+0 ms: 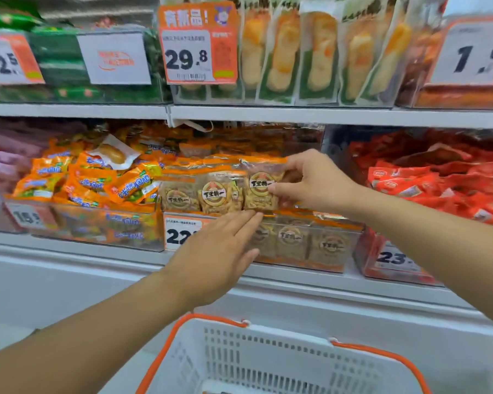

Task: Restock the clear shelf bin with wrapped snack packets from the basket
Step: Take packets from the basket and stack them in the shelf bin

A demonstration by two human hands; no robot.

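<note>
The right hand (310, 183) pinched a packet (261, 191) above the bin (333, 245); the left hand (217, 251), fingers straight, steadied below. Best practice: seat it upright, label forward.

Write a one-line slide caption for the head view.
Right hand sets a snack packet into the clear bin; left hand steadies.

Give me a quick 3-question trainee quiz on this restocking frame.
1. True or false: the right hand pinches a snack packet above the clear bin.
2. The left hand is: A) gripping the basket B) open, fingers straight, under the packet C) holding a price tag.
3. Fill in: the basket's rim and handle are ____.

Key: 1 true; 2 B; 3 orange.
</note>
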